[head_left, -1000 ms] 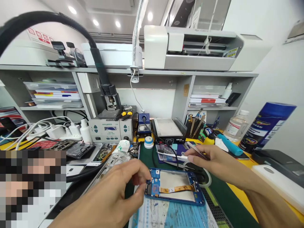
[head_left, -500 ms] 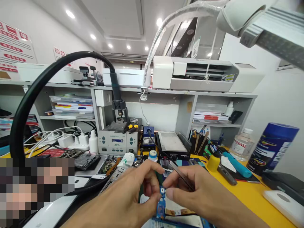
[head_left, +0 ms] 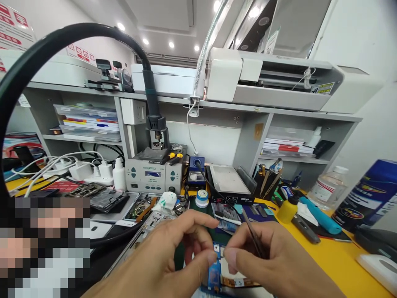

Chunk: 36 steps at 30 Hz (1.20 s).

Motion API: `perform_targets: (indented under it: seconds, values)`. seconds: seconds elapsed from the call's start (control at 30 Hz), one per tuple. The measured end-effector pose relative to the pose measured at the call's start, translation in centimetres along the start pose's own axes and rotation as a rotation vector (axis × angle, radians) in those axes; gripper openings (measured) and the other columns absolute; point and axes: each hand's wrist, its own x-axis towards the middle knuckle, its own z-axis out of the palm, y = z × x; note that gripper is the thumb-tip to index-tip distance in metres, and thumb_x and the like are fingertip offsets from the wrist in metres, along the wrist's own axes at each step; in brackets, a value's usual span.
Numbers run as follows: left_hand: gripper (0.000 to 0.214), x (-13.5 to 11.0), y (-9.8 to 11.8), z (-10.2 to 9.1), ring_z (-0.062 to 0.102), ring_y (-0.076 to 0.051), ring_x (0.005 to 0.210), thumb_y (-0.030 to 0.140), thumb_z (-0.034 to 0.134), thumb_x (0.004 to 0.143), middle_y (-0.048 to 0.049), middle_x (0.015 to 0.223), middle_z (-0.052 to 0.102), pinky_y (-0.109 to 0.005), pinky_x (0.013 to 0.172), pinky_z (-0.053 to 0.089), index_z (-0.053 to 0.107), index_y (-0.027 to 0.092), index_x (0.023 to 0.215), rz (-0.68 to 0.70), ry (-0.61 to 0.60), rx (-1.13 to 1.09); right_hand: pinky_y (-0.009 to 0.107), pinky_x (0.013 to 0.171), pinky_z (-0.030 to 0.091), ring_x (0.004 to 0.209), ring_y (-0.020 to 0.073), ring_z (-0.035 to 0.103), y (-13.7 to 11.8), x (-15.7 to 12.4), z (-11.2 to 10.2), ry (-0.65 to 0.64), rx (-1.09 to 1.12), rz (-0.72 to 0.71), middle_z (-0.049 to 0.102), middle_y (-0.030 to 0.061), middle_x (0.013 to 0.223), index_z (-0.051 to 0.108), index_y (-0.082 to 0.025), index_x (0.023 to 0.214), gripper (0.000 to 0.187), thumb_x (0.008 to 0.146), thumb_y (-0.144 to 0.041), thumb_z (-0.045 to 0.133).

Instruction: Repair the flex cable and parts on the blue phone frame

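My left hand (head_left: 182, 252) is over the left edge of a blue circuit part (head_left: 214, 271), its thumb and curled fingers brought together at the tips. Whatever they pinch, if anything, is hidden. My right hand (head_left: 263, 256) faces it across the part, holding metal tweezers (head_left: 252, 234) that point up and away, tucked along the fingers. The right thumb and forefinger meet just above a pale flat panel. An orange-brown flex cable (head_left: 232, 282) runs across that panel, below my right fingers.
Behind my hands stand a round labelled jar (head_left: 202, 198), a grey hot-air station (head_left: 151, 176) and a flat heating plate (head_left: 229, 182). A yellow bottle (head_left: 287, 210) and a blue-green tube (head_left: 319, 217) lie right. A thick black hose (head_left: 74, 31) arches over the left side.
My view has shifted nearer and tilted lower. The fingertips of my two hands are slightly farther apart. The tweezers stay in my right hand.
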Motion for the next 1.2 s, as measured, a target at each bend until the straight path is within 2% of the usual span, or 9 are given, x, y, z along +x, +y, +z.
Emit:
perform_targets:
  seconds: [0.1,0.2,0.27,0.4,0.5,0.63,0.83,1.07,1.2]
  values:
    - [0.023,-0.1,1.0,-0.1,0.058,-0.016,0.077,0.041,0.061,0.088,0.0021,0.081,0.065,-0.028,0.066,0.044,0.07,0.025,0.101,-0.187,0.037,-0.058,0.02,0.047,0.034,0.044,0.0062,0.036,0.3,0.3,0.2,0.037,0.072,0.023,0.052,-0.0078,0.051,0.067,-0.02,0.065,0.015,0.073,-0.025,0.078]
    - [0.029,-0.3,1.4,0.0,0.054,-0.016,0.074,0.048,0.062,0.087,0.0006,0.076,0.064,-0.029,0.066,0.038,0.072,0.021,0.087,-0.302,-0.038,-0.087,0.02,0.039,0.018,0.039,0.0047,0.028,0.8,0.6,0.3,0.009,0.138,0.046,0.041,-0.0103,0.045,0.065,-0.02,0.065,0.02,0.075,-0.027,0.08]
    - [0.034,-0.4,1.1,0.1,0.056,-0.017,0.073,0.052,0.061,0.088,-0.0017,0.076,0.067,-0.03,0.067,0.039,0.071,0.019,0.086,-0.32,-0.067,-0.139,0.02,0.038,0.012,0.038,0.0041,0.026,1.1,0.7,0.4,-0.007,0.183,0.05,0.037,-0.0105,0.044,0.065,-0.019,0.066,0.021,0.074,-0.028,0.082]
    - [0.033,-0.3,0.3,0.2,0.062,-0.019,0.076,0.051,0.067,0.085,-0.0043,0.082,0.073,-0.029,0.067,0.042,0.071,0.019,0.089,-0.327,-0.069,-0.259,0.019,0.038,0.012,0.038,0.0025,0.024,1.3,0.5,0.6,0.024,0.209,0.047,0.048,-0.0079,0.049,0.067,-0.018,0.067,0.023,0.071,-0.032,0.085]
    - [0.03,-0.2,0.3,0.2,0.058,-0.016,0.072,0.048,0.071,0.084,-0.003,0.078,0.072,-0.028,0.066,0.04,0.071,0.017,0.085,-0.326,-0.07,-0.328,0.019,0.038,0.009,0.037,0.0032,0.023,1.3,0.5,0.7,0.021,0.199,0.058,0.041,-0.0093,0.046,0.065,-0.019,0.067,0.025,0.071,-0.033,0.085]
    - [0.031,0.0,0.5,0.2,0.058,-0.016,0.073,0.048,0.069,0.085,-0.0033,0.079,0.073,-0.028,0.067,0.04,0.07,0.017,0.084,-0.313,-0.062,-0.35,0.019,0.038,0.011,0.039,0.0032,0.024,1.3,0.5,0.8,0.021,0.174,0.061,0.043,-0.0086,0.047,0.066,-0.019,0.068,0.026,0.071,-0.034,0.086]
    - [0.026,0.2,0.2,0.6,0.059,-0.016,0.071,0.043,0.071,0.082,-0.0027,0.074,0.071,-0.028,0.066,0.04,0.067,0.018,0.075,-0.327,-0.018,-0.366,0.018,0.037,0.014,0.039,0.0,0.024,1.5,0.5,0.6,-0.085,0.23,0.081,0.067,-0.0019,0.066,0.075,-0.017,0.079,0.027,0.075,-0.041,0.086]
    - [0.02,0.3,1.1,0.7,0.049,-0.009,0.059,0.032,0.076,0.078,0.0013,0.066,0.067,-0.022,0.057,0.034,0.069,0.014,0.076,-0.386,0.048,-0.428,0.016,0.036,0.014,0.039,0.0004,0.022,1.7,0.6,0.6,-0.064,0.281,0.099,0.058,-0.0059,0.058,0.078,-0.018,0.08,0.024,0.071,-0.037,0.09]
    - [0.018,0.3,1.5,0.9,0.04,-0.005,0.048,0.032,0.077,0.077,0.0047,0.063,0.065,-0.018,0.043,0.026,0.069,0.016,0.077,-0.453,0.077,-0.459,0.015,0.043,0.033,0.044,0.0047,0.037,1.3,0.4,1.0,-0.002,0.241,0.077,0.061,-0.0049,0.055,0.078,-0.018,0.076,0.02,0.065,-0.03,0.091]
